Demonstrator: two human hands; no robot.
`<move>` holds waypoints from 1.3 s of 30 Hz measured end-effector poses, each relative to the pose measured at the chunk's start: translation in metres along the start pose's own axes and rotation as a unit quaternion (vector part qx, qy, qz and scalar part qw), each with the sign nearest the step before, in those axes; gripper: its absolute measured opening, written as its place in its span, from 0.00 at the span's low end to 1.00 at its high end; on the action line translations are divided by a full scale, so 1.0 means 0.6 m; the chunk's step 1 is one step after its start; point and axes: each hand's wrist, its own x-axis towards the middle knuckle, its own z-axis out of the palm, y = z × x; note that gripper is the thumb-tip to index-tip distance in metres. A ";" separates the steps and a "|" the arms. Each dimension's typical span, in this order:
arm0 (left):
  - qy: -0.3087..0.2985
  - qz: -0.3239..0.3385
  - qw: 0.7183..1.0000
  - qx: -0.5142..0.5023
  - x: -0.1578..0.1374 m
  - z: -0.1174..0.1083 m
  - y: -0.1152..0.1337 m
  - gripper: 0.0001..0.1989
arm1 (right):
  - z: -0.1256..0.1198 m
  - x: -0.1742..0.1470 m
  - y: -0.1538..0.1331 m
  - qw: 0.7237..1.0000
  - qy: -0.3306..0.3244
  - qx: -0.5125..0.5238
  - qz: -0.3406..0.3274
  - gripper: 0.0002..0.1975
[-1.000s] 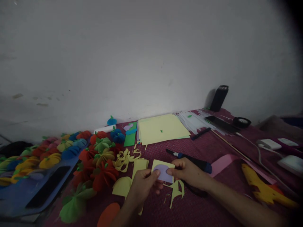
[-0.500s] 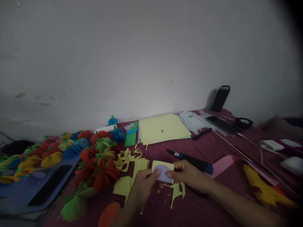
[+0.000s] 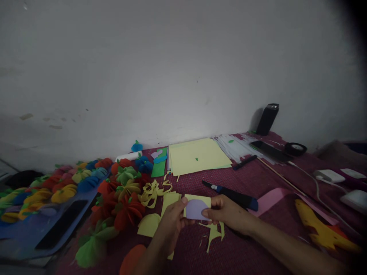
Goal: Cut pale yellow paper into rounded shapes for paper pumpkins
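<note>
My left hand (image 3: 174, 218) grips the left edge of a pale yellow paper piece (image 3: 187, 197), thumb at its upper left corner. A half-round lilac paper cutout (image 3: 195, 209) lies flat against that yellow piece. At the right side, my right hand (image 3: 225, 212) pinches both papers, thumb on the lilac one. Beneath and beside the hands are yellow paper scraps (image 3: 214, 232). Left of my left hand lie cut yellow paper pieces (image 3: 149, 225). Just beyond my right hand rests a utility knife (image 3: 236, 196) with a dark handle.
Several coloured paper pumpkins (image 3: 129, 210) crowd the left. A stack of yellow sheets (image 3: 197, 154) lies by the wall, with white paper strips (image 3: 232, 147) beside it. To the right are a phone (image 3: 269, 151), a tape roll (image 3: 295, 148), a thin stick (image 3: 281, 176) and yellow scissors (image 3: 318, 225).
My left thumb has slid off the lilac cutout up to the yellow paper's corner, so more of the cutout shows. My right hand keeps its pinch almost unmoved.
</note>
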 end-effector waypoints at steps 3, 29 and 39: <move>-0.026 0.017 0.999 0.031 -0.002 -0.002 -0.004 0.20 | 0.001 -0.001 0.000 1.000 -0.011 -0.012 -0.001 0.12; 0.157 0.090 0.981 -0.064 0.018 -0.026 0.001 0.14 | -0.041 -0.034 -0.041 0.938 0.024 -0.344 -0.048 0.07; 0.212 0.150 0.954 -0.152 0.015 -0.047 0.030 0.14 | -0.053 -0.055 -0.008 0.826 0.051 -0.561 -0.024 0.18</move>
